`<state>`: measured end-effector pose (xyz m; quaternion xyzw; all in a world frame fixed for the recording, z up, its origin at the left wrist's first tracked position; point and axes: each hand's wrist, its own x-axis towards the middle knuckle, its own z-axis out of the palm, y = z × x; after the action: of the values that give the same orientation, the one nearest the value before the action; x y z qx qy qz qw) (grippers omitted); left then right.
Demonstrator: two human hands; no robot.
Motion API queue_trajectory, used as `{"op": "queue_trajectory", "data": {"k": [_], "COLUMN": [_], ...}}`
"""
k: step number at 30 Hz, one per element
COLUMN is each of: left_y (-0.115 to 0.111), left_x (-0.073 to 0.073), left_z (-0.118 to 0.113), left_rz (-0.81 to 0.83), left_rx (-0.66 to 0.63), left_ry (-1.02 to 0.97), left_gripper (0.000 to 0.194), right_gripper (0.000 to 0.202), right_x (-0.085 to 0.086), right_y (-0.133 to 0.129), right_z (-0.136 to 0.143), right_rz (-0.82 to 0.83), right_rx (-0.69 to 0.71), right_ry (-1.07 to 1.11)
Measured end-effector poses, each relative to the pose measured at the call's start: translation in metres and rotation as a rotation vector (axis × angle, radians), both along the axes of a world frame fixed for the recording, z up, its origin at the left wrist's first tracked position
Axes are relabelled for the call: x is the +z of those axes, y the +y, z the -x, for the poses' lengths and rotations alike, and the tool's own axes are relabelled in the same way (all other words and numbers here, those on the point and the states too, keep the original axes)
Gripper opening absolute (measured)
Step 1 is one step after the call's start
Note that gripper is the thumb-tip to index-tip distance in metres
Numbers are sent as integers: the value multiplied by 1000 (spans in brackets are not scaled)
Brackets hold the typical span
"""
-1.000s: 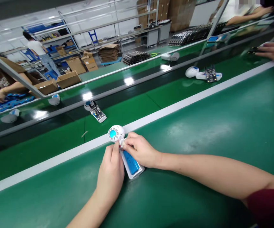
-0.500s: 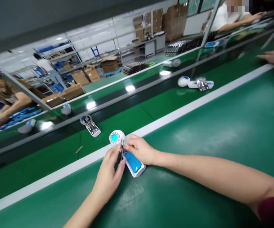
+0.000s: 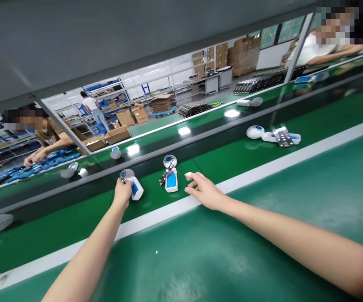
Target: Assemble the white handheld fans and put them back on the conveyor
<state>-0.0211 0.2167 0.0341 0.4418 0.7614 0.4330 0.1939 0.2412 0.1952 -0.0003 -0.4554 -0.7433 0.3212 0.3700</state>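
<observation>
My left hand (image 3: 123,193) is closed on a white round-headed device (image 3: 137,188) at the belt; a blue block shows in its handle. A thin dark part (image 3: 122,178) sticks up by my left thumb, and my fingers hide much of that side. My right hand (image 3: 204,191) reaches over the white belt edge with fingers apart and slightly curled, holding nothing. Between my hands, a second round-headed device (image 3: 172,182) lies on the belt, blue block uncovered. Its small circuit board (image 3: 166,174) lies askew at its left side.
The green belt (image 3: 219,163) runs past a white edge strip (image 3: 165,216). Another device with a circuit board (image 3: 282,136) lies farther right. Across a clear panel, one person handles blue parts (image 3: 52,157) at left; another works at right. A low grey cover (image 3: 137,42) hangs overhead.
My hands have parted. The device they held at the belt edge appears now to lie on the belt. My left hand has moved onto another device; my right hand has let go. The view has shifted.
</observation>
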Motion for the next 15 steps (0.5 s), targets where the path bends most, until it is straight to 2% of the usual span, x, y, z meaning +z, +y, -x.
{"op": "queue_trajectory", "data": {"k": [2, 6, 9, 10, 12, 15], "left_y": [-28, -101, -143, -152, -161, -160], "left_x": [3, 7, 5, 3, -5, -23], "left_z": [-16, -70, -101, -105, -102, -86], "left_rz": [6, 30, 84, 92, 39, -274], "left_rx": [-91, -302, -574, -665, -757, -710], "left_ry": [-114, -322, -453, -400, -115, 370], "left_gripper": [31, 39, 44, 45, 46, 50], "right_gripper": [38, 57, 62, 58, 48, 44], "right_x": [6, 17, 14, 12, 8, 6], "right_y": [-21, -54, -71, -76, -85, -96], "right_z": [0, 7, 8, 6, 1, -7], "right_rz": [19, 96, 174, 188, 197, 206], "right_rx": [64, 123, 177, 203, 231, 213], "right_ry": [58, 124, 116, 96, 53, 9]}}
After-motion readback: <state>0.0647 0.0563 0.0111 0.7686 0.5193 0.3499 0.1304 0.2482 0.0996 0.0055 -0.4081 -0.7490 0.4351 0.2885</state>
